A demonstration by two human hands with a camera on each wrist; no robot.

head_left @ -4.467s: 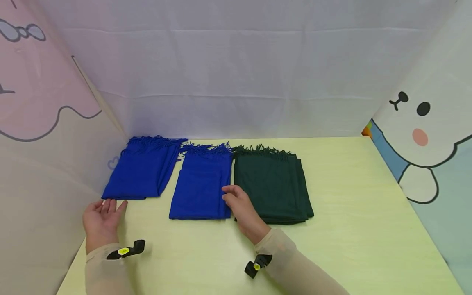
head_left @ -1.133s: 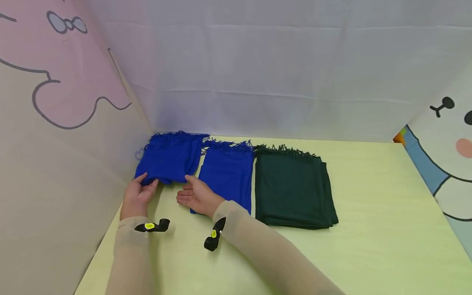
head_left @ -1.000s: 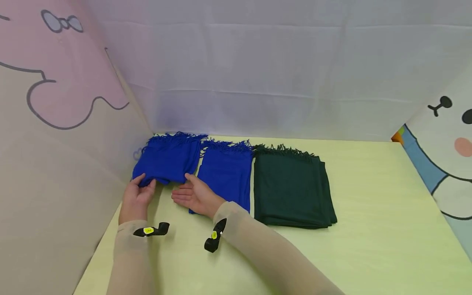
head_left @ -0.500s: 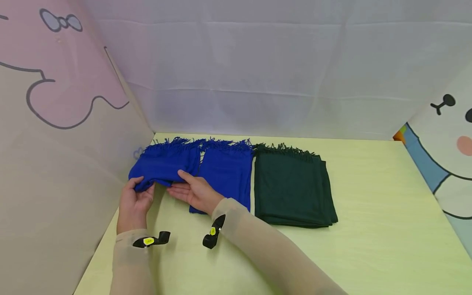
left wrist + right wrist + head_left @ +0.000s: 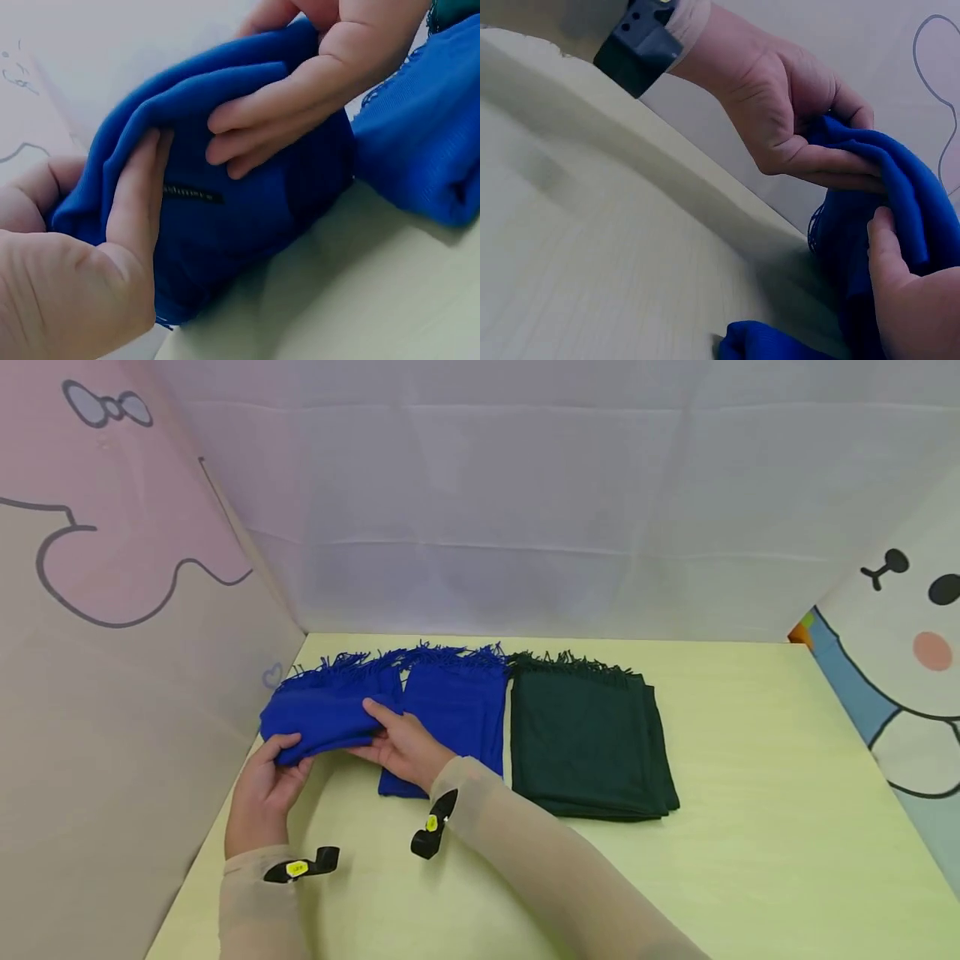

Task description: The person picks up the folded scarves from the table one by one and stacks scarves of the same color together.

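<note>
A folded blue fringed scarf (image 5: 322, 714) at the far left of the table has its near edge raised between both hands. My left hand (image 5: 264, 789) grips its near left corner, thumb on top and fingers underneath. At the right end of that edge, my right hand (image 5: 405, 747) pinches the cloth the same way. In the left wrist view the fingers (image 5: 262, 124) lie against the scarf's underside, near a small dark label (image 5: 193, 193). The scarf's fringe points toward the back wall.
A second folded blue scarf (image 5: 457, 702) lies just right, partly behind the right hand. Beside it lies a folded dark green scarf (image 5: 585, 743). A cloth wall (image 5: 480, 510) closes off the back, and printed panels stand at both sides of the pale yellow table (image 5: 750, 777).
Both hands first were apart from the left scarf's raised edge; the left took its corner, then the right closed on the other end. The scarf has come toward the person and its near edge is higher.
</note>
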